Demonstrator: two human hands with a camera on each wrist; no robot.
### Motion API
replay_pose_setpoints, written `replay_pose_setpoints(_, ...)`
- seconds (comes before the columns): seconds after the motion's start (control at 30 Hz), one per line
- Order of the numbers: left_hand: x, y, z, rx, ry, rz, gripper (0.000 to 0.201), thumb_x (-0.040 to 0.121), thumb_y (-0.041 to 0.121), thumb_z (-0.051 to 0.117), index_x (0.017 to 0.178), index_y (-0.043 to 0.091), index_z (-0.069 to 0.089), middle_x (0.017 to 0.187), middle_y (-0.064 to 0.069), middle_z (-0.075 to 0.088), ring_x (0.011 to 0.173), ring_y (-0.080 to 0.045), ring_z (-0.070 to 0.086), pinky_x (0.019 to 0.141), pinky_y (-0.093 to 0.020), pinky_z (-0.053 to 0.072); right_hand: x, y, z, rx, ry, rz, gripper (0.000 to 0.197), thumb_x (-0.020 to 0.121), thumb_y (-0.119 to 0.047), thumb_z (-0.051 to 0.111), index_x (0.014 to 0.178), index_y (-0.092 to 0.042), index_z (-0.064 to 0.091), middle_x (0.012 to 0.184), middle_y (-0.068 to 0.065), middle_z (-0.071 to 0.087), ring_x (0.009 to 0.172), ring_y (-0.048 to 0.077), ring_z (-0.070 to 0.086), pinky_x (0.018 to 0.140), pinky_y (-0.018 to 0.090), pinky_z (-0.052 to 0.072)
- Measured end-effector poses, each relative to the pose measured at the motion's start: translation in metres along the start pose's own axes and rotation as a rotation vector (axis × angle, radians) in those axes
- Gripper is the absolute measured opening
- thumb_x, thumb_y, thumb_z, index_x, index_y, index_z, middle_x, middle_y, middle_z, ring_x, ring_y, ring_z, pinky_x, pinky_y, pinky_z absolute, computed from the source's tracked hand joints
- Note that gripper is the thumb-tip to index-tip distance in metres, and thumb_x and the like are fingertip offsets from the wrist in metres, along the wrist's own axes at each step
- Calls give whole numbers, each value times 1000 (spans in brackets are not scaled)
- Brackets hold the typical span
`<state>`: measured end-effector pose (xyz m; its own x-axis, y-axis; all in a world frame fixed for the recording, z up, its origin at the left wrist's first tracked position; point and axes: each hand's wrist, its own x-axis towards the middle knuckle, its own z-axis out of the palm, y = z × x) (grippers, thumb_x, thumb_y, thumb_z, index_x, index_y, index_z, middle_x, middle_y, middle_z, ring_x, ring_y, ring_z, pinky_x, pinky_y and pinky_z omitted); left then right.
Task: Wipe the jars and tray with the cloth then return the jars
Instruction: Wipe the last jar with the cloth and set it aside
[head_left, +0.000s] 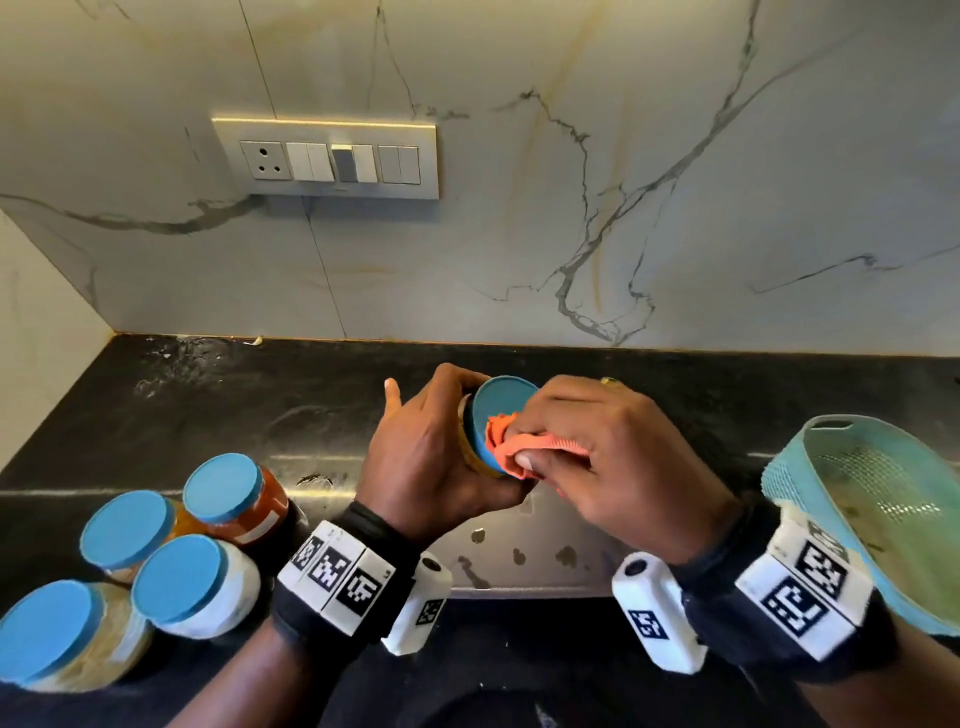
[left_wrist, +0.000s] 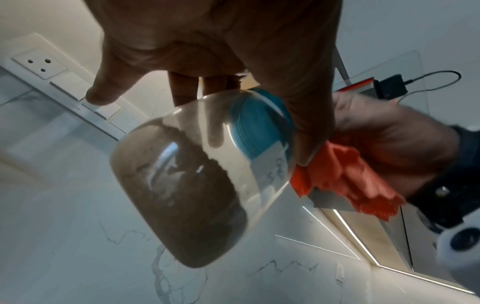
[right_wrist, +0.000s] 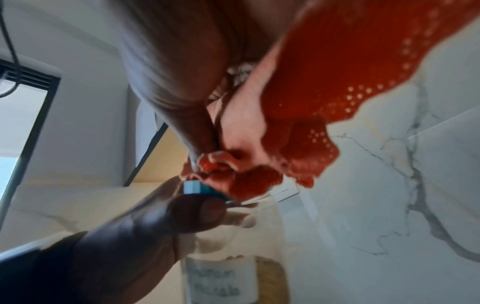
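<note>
Though tilted, jar (left_wrist: 197, 185) half-full, brown.

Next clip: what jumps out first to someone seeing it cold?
At the centre, the left hand grips a tilted jar while the right hand presses an orange cloth on its blue lid. Four more blue-lidded jars cluster at lower left; a teal basket sits at far right.

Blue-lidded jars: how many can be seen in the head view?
5. Four clear blue-lidded jars stand clustered on the dark counter at lower left; the fifth is in the left hand. None looks hidden.
</note>
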<state>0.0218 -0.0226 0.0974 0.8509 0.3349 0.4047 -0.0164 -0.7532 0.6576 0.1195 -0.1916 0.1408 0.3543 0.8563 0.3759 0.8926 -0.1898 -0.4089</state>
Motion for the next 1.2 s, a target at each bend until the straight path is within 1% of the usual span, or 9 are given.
replay_pose_setpoints(0.1, -3, 4, 2, 1, 5, -5, 76, 58, 71, 73, 116, 32, 43, 99, 25, 60, 86, 18, 53, 98, -78, 40, -9, 18, -9, -5, 26, 80, 16, 87, -26, 70, 101, -19, 75, 98, -8, 69, 87, 10, 64, 77, 37, 54)
replay_pose_setpoints(0.27, 1, 11, 9, 151, -14, 61, 73, 62, 70, 69, 115, 26, 43, 99, 14, 69, 84, -12, 69, 107, -83, 21, 15, 17, 0, 21, 225, 229, 12, 83, -27, 72, 92, -22, 77, 87, -2, 70, 80, 16, 65, 75, 40, 54)
replay_pose_setpoints(0.43, 7, 14, 6, 55, 27, 38, 75, 58, 69, 69, 114, 25, 45, 97, 19, 64, 87, -18, 71, 108, -82, 22, 14, -8, -7, 79, 90, 70, 17, 84, -21, 74, 100, -16, 76, 96, -4, 69, 87, 13, 65, 80, 35, 53)
replay_pose_setpoints(0.5, 7, 15, 8, -23, 50, 12, 79, 55, 70, 73, 116, 29, 44, 100, 21, 63, 92, -17, 72, 103, -74, 40, 4, -4, -17, 10, 9, 37, 17, 85, -26, 71, 99, -19, 76, 97, -7, 68, 86, 13, 64, 77, 38, 52)
replay_pose_setpoints(0.6, 3, 19, 15, -47, 74, 32, 80, 56, 64, 84, 117, 26, 49, 105, 17, 68, 89, -9, 71, 74, -41, 61, -7, 16, -27, -39, 46, 114, 19, 84, -34, 67, 95, -22, 76, 92, -9, 70, 83, 12, 64, 76, 39, 53)
replay_pose_setpoints(0.73, 5, 21, 24, 9, 63, 57, 79, 56, 53, 92, 117, 21, 55, 106, 11, 71, 88, -6, 68, 70, -29, 58, 4, 29, -19, -22, 194, 256, 19, 81, -34, 69, 94, -21, 75, 89, -5, 70, 81, 15, 64, 76, 39, 54)
replay_pose_setpoints(0.9, 6, 17, 15, 20, 1, 109, 82, 59, 65, 77, 123, 26, 46, 109, 8, 69, 90, -10, 65, 69, -20, 49, 2, 1, -11, 10, 28, 42, 19, 88, -31, 67, 100, -18, 73, 97, -5, 68, 86, 10, 62, 79, 25, 52)
replay_pose_setpoints(1.03, 10, 20, 23, 85, 29, 125, 80, 59, 52, 89, 120, 24, 47, 105, 6, 69, 88, -8, 62, 73, -11, 42, 15, 28, -12, -37, 225, 186, 14, 85, -27, 72, 94, -16, 74, 91, -3, 67, 81, 16, 64, 74, 29, 53)
replay_pose_setpoints(1.2, 13, 19, 23, 80, -4, 153, 80, 60, 57, 83, 121, 23, 45, 105, 6, 67, 87, -6, 59, 72, -11, 44, 7, 20, -9, 29, 138, 96, 20, 88, -32, 68, 100, -18, 75, 95, -6, 68, 84, 9, 62, 77, 22, 52)
